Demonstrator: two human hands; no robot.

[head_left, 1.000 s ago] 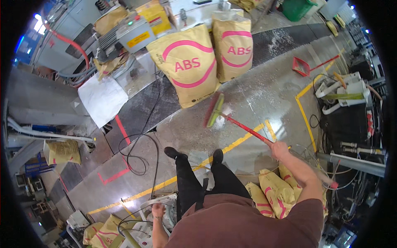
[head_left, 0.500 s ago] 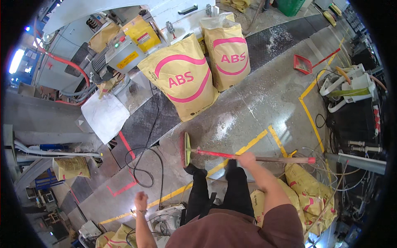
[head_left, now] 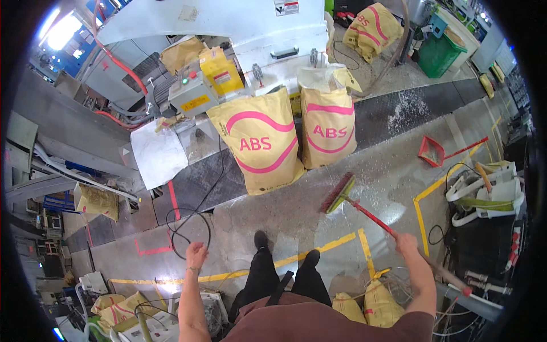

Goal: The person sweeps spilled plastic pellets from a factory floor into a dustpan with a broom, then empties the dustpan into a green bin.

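Observation:
My right hand [head_left: 406,244] is closed round the red handle of a push broom [head_left: 370,217], held out to my right. The broom's green head with dark reddish bristles rests on the concrete floor [head_left: 273,219], ahead and right of my feet. My left hand [head_left: 196,255] hangs in the air, fingers loosely bent and holding nothing, above a looped black cable [head_left: 209,229]. Whitish granules [head_left: 411,111] lie scattered on the dark floor strip and around the sacks. A red long-handled dustpan [head_left: 431,153] lies farther right.
Two large paper sacks, a left sack [head_left: 264,142] and a right sack [head_left: 329,128], stand before a white machine [head_left: 228,20]. A green bin [head_left: 439,55] stands at the far right. More sacks [head_left: 383,302] lie by my right side. White equipment [head_left: 487,191] stands at the right.
The broom head has swung right, from in front of my feet to below the right sack. My right hand has moved right with the handle. The view has shifted, and my feet have moved.

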